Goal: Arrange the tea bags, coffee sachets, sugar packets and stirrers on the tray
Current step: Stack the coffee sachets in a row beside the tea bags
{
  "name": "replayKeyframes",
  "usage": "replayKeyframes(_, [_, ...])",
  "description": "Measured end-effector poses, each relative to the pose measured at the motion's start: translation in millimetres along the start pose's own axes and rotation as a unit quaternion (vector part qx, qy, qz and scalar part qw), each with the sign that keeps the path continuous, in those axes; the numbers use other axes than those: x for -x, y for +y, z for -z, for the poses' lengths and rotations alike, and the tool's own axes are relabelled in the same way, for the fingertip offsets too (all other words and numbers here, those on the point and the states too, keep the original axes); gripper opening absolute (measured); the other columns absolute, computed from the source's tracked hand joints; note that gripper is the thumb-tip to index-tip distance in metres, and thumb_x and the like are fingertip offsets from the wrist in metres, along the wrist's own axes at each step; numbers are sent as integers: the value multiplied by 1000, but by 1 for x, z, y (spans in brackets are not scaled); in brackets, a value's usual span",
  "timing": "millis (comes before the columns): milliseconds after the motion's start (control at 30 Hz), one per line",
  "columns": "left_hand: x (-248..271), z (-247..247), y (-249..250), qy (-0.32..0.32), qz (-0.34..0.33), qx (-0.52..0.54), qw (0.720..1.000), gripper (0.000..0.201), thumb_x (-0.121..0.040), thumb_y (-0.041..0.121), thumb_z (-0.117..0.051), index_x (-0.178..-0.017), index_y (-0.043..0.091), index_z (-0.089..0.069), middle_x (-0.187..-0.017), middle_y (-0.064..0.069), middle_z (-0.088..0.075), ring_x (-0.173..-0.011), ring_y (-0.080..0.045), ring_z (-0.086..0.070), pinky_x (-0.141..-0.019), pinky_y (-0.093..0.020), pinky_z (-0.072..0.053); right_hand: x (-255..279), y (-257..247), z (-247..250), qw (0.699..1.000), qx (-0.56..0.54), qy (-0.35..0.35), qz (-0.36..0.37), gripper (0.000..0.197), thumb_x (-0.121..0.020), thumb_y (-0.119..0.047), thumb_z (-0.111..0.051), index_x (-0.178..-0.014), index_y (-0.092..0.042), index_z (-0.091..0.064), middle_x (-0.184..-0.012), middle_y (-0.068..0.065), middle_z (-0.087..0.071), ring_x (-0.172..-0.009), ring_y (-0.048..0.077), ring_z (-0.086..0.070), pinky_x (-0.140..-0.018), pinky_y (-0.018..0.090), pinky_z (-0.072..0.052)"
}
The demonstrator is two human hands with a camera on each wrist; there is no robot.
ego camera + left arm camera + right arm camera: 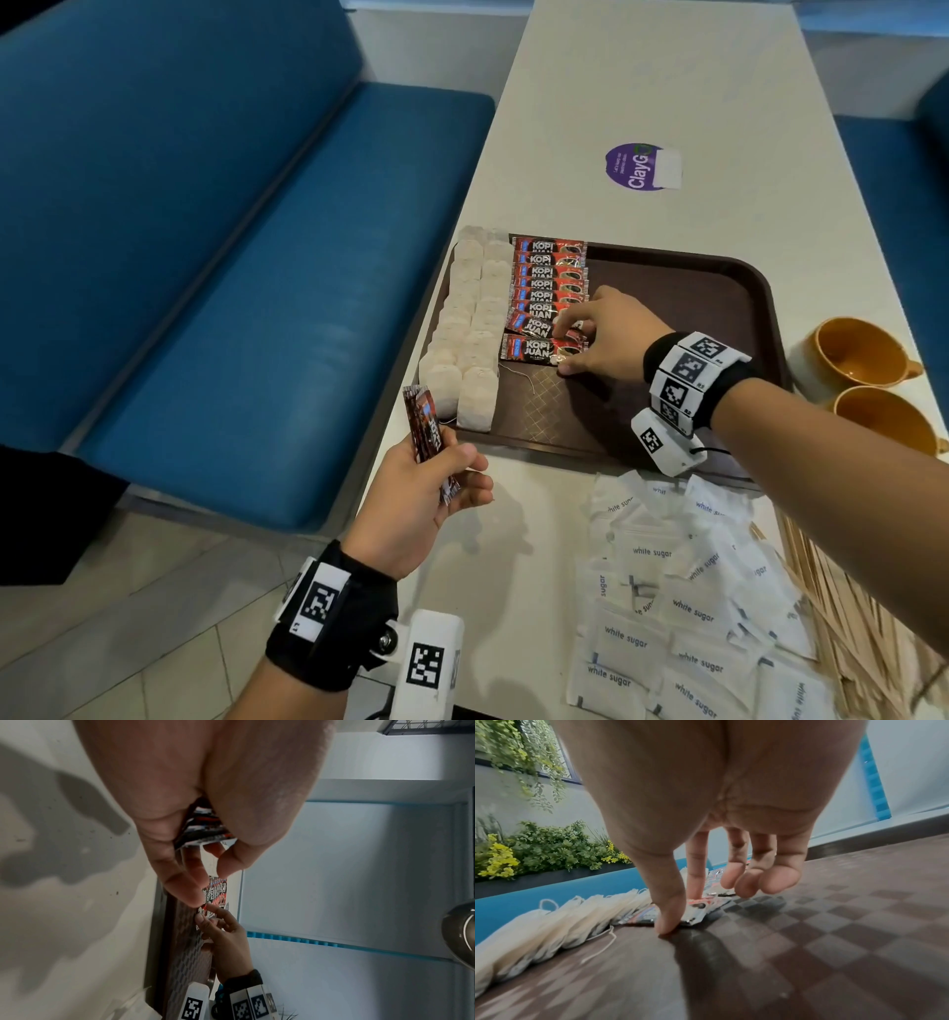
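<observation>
A brown tray (667, 308) holds two columns of tea bags (470, 329) along its left side and a column of red coffee sachets (549, 277) beside them. My right hand (565, 348) reaches over the tray. Its straight thumb and index fingertip press on the right end of the nearest sachet (534, 351), which lies flat. In the right wrist view the thumb tip (666, 929) touches the tray (834, 923) at that sachet's (700, 908) edge. My left hand (447, 478) grips a few coffee sachets (429, 426) upright off the tray's near left corner.
White sugar packets (683, 606) lie piled on the table near me, with wooden stirrers (842, 606) to their right. Two orange cups (857, 360) stand right of the tray. A purple sticker (637, 167) is farther up the table. A blue bench (231, 257) runs along the left.
</observation>
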State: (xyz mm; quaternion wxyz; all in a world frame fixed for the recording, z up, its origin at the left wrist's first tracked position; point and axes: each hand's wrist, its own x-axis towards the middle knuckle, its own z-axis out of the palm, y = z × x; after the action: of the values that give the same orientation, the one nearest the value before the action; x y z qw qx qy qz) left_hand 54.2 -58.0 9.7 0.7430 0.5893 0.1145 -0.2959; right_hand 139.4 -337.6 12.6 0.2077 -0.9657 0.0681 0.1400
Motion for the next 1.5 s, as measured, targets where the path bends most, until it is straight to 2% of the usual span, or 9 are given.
replayKeyframes(267, [-1,-1,0,2,2,2,1000,14,-99,1,-58,-89,9,-52,-86,-17,-65,-74,-27,-68,-66,-33,-59,-2,0,1,1000,3,8,-8,45,-78,-42,-86,-119,-35,-67,-118,-2,-44,-111,19,-50,-99,37,-48])
replayKeyframes(433, [0,0,1,-1,-2,1,1000,16,-100,1,-57,-87,9,-51,-84,-16,-64,-73,-26,-67,-65,-33,-59,-4,6,3,998,-40,55,-14,32,-84,-36,-81,-113,-29,-68,-106,-2,-46,-100,19,-54,-87,29,-42])
replayKeyframes(533, [0,0,1,0,-2,0,1000,15,-100,1,-57,-88,9,-51,-84,-15,-65,-73,-26,-67,-66,-33,-59,-3,7,4,999,-30,36,-12,22,-85,-40,-81,-102,-32,-70,-97,-6,-45,-98,18,-53,-85,29,-40])
replayKeyframes(633, [0,1,1,1,1,-1,1000,15,-100,2,-58,-89,9,-52,-85,-16,-65,-74,-26,-68,-66,-33,-59,-4,5,3,1000,-19,13,-15,26,-84,-44,-81,-105,-33,-72,-104,-3,-46,-101,18,-52,-88,31,-43])
replayKeyframes(867, [-1,1,0,0,3,2,1000,14,-100,2,-58,-90,9,-52,-86,-16,-65,-75,-27,-67,-67,-33,-59,-7,8,4,999,-27,40,-23,36,-87,-42,-77,-120,-31,-68,-112,-1,-45,-102,19,-53,-91,31,-44])
replayKeyframes(967, [-2,2,0,1,1,0,1000,14,-100,1,-58,-89,9,-52,-86,-17,-64,-74,-27,-67,-66,-33,-59,-10,11,5,997,-37,54,-31,51,-87,-42,-77,-133,-27,-60,-123,3,-46,-113,24,-58,-98,36,-48])
replayKeyframes(1100, [-2,1,0,0,1,2,1000,15,-100,1,-57,-88,9,-52,-84,-16,-65,-74,-27,-67,-66,-33,-59,-18,11,9,997,-49,47,-44,76,-87,-48,-77,-151,-26,-44,-144,9,-40,-126,28,-54,-107,39,-44])
replayKeyframes(1300, [-2,1,-1,1,1,-1,1000,14,-100,2,-58,-89,8,-51,-85,-16,-66,-74,-27,-68,-66,-33,-59,-22,5,6,1000,-3,-1,-31,65,-86,-62,-70,-144,-44,-47,-142,7,-34,-128,33,-48,-109,48,-46])
replayKeyframes(1500, [-3,3,-1,4,1,-1,1000,13,-100,2,-58,-91,8,-52,-86,-16,-66,-75,-27,-68,-66,-33,-59,-19,4,5,1000,9,0,-20,61,-86,-62,-69,-141,-47,-49,-137,6,-34,-125,32,-47,-105,48,-48])
